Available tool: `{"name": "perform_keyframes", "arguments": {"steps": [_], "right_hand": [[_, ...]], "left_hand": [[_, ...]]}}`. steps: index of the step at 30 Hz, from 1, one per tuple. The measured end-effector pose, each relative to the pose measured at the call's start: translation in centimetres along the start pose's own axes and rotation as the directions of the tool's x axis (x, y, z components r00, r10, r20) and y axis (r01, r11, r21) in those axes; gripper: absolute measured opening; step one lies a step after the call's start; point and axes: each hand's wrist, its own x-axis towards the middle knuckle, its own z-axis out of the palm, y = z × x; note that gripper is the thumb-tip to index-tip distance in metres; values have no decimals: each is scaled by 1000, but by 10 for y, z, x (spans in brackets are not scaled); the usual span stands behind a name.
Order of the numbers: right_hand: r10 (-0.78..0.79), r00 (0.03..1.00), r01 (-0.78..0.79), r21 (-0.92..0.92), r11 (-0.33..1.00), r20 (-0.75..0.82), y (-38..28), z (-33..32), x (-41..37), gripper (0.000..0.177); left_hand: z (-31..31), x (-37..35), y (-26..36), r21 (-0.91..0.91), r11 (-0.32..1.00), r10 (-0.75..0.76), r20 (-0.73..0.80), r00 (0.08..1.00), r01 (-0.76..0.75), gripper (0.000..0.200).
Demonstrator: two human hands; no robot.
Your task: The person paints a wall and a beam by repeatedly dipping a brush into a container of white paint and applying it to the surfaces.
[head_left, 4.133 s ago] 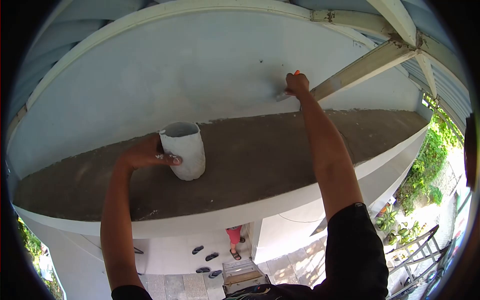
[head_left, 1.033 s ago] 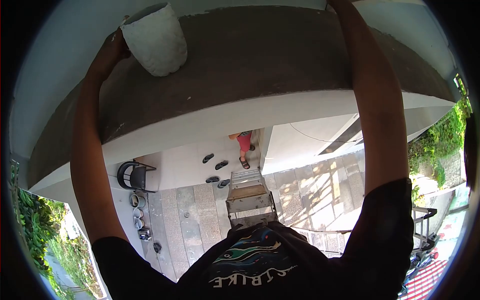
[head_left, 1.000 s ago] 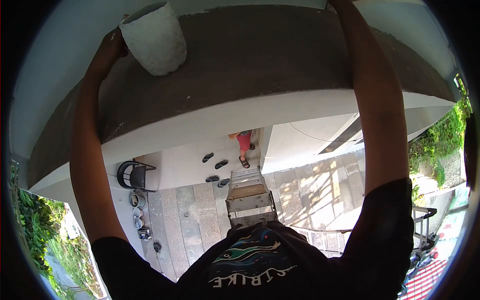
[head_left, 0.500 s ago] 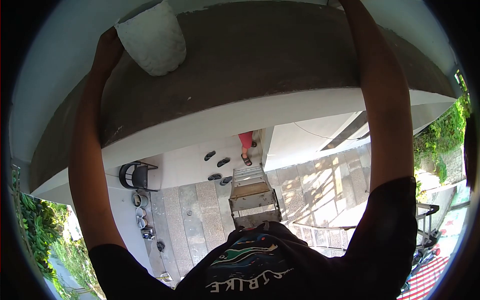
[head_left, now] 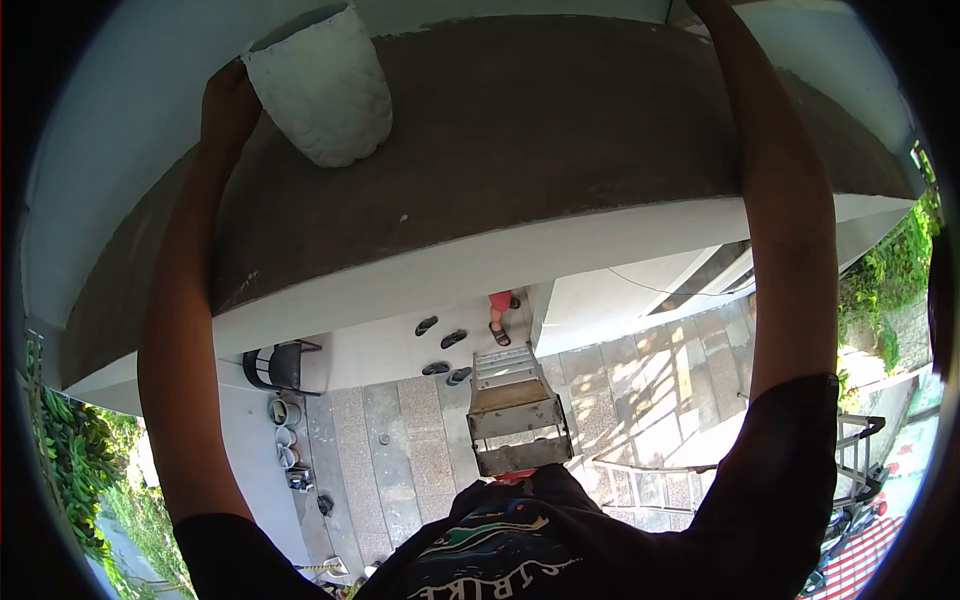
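A white, paint-smeared bucket stands tilted above the dark ledge at the upper left. My left hand grips its rim from the left side, with the fingers partly hidden behind the bucket. Whatever is inside the bucket cannot be made out. At the top edge of the view, my right hand reaches up beside the pale wall. Only a small part of this hand shows, and its fingers are cut off.
Below me stands a stepladder on the tiled floor. A person's leg and several sandals are near its foot. A black chair and small buckets line the left wall. Another ladder is at the right.
The bucket and my left hand appear slightly lower and farther right. The ledge and floor have shifted the same way, so the camera has moved. More of the bucket's rim shows.
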Motion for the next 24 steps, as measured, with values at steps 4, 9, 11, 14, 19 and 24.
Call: {"name": "perform_keyframes", "arguments": {"steps": [4,9,11,14,19,24], "right_hand": [[-49,999,48,48,998,22,2,-4,0,32],[-60,998,59,62,996,8,-1,-4,-3,32],[-60,998,59,62,996,13,-5,-2,-5,32],[-41,999,41,33,999,9,-7,-3,-9,32],[-106,994,105,28,994,11,6,-2,5,33],[3,1000,-2,13,1000,-26,-11,4,-9,32]], "left_hand": [[-1,2,-4,-116,982,-147,-3,989,146,44],[5,2,-13,-190,946,-264,19,964,263,31],[2,-4,-17,-18,999,-31,-24,999,31,24],[3,-6,-23,140,977,168,-18,986,-164,15],[1,10,-31,-42,996,-77,-8,997,76,15],[-10,7,-17,-232,948,-238,-57,970,219,25]]}}
